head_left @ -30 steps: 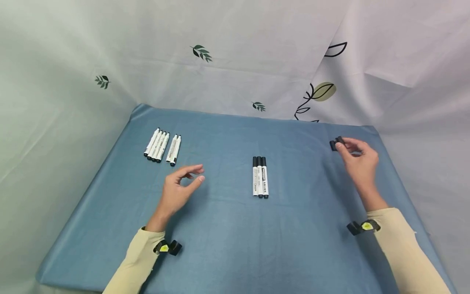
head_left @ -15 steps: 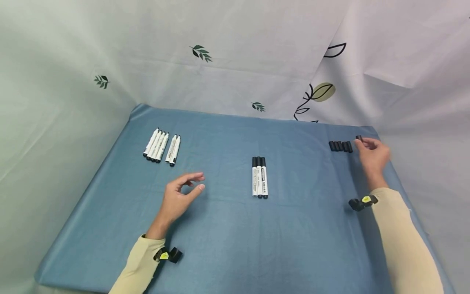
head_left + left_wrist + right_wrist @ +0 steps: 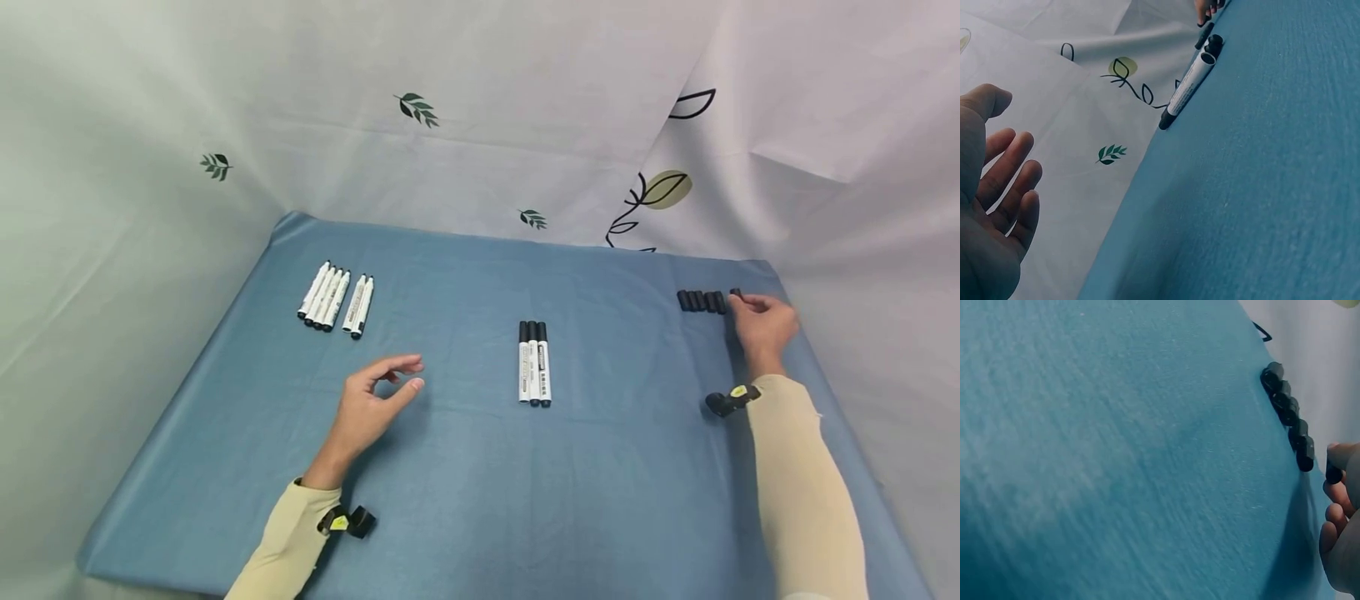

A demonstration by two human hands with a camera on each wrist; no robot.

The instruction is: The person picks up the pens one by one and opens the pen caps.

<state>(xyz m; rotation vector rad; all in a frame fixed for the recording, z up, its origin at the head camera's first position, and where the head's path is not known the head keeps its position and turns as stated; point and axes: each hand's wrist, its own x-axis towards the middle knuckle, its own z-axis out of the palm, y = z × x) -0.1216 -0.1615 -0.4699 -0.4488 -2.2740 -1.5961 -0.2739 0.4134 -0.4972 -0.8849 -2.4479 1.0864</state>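
Note:
My right hand (image 3: 767, 327) pinches a small black marker cap (image 3: 1334, 474) between thumb and fingers, low over the far right of the table. Just left of it lies a row of several black marker caps (image 3: 701, 302), side by side, with a gap between row and held cap. Whether the held cap touches the cloth is hard to tell. My left hand (image 3: 369, 407) hovers over the left middle of the table, fingers loosely bent, holding nothing. To its right lie three capped whiteboard markers (image 3: 534, 364), white with black caps. Beyond it are several uncapped markers (image 3: 324, 296).
A separate pair of uncapped markers (image 3: 358, 307) lies right of the larger group. Blue cloth (image 3: 465, 500) covers the table. A pale leaf-printed curtain (image 3: 480, 125) rises along its back and sides. Dark cameras are strapped to both sleeved wrists.
My right hand has moved right from over the cap row, uncovering it, then lowered the pinched cap toward the cloth. My left hand has hardly moved.

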